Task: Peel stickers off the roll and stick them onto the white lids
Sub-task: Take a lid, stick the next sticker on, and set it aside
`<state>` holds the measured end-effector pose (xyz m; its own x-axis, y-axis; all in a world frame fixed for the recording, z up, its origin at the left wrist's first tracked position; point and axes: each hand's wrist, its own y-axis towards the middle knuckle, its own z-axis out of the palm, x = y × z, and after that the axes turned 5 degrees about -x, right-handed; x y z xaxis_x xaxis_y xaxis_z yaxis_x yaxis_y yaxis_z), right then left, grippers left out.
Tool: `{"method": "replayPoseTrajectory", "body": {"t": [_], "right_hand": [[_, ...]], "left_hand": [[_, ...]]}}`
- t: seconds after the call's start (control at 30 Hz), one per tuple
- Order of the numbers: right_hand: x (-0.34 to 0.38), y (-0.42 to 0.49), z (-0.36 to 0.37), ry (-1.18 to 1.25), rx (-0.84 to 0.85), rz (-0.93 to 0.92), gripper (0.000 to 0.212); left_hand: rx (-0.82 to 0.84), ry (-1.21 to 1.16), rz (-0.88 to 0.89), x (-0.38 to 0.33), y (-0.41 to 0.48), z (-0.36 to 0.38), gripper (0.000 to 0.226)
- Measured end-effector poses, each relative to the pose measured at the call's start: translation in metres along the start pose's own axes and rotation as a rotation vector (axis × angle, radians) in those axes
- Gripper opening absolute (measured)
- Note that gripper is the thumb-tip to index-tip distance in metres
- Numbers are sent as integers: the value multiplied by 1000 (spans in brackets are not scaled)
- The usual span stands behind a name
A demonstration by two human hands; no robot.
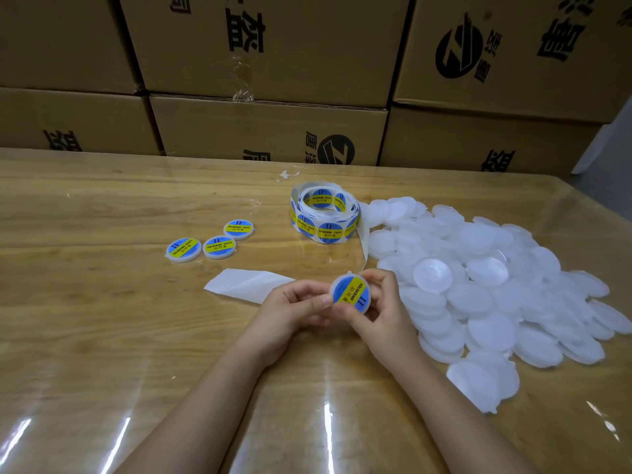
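1. Head view, hands: the left hand (294, 309) and right hand (383, 309) are held together just above the wooden table (102, 336). Both are clamped on one white lid (368, 295).
2. The lid is pinched at its left edge by the left thumb and fingers. It is cupped from the right by the curled right fingers and tilted up toward the camera.
3. A blue-and-yellow soldering-paste sticker (347, 290) is seen on the lid face, roughly centred. Whether its edges are fully down cannot be told.
4. The step is judged as pressing and smoothing the sticker. This one lid is nearly done, but most of the task is left.
5. To do it well, the lid should be braced at the rim. The sticker should be rubbed from the centre outward so no bubble or lifted edge is left, and the rim kept free of overhang.
6. The sticker roll (323, 213) is set on the table beyond the hands. A spent backing strip (246, 283) trails from it and lies flat just left of the left hand.
7. A large pile of bare lids (485, 289) is heaped just right of the right hand.
8. Three finished lids (219, 247) are grouped to the left, well apart from the pile.
9. Cardboard boxes (266, 128) are stacked behind the table.
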<state>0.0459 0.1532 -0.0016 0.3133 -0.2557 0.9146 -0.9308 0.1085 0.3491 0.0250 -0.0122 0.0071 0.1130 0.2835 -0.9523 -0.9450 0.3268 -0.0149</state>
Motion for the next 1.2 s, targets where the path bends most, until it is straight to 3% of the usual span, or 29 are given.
{"method": "replayPoseTrajectory", "body": {"t": [0.07, 0.13, 0.5, 0.6, 0.73, 0.93, 1.2], "right_hand": [[-1, -1, 1, -14, 57, 15, 59], [-1, -2, 0, -46, 69, 24, 59], [-1, 2, -2, -49, 53, 18, 3], [0, 1, -1, 36, 24, 26, 16], [1, 2, -2, 46, 6, 38, 19], [0, 2, -3, -85, 61, 19, 31], [-2, 2, -4, -79, 49, 21, 29]], "left_hand": [[-24, -22, -11, 0, 0, 0, 8], [-26, -27, -18, 0, 1, 1, 8], [11, 41, -7, -1, 0, 0, 12], [0, 77, -15, 0, 0, 1, 14], [5, 97, -14, 0, 0, 1, 9], [51, 118, -1, -2, -3, 1, 9], [38, 139, 3, -1, -2, 1, 9]]}}
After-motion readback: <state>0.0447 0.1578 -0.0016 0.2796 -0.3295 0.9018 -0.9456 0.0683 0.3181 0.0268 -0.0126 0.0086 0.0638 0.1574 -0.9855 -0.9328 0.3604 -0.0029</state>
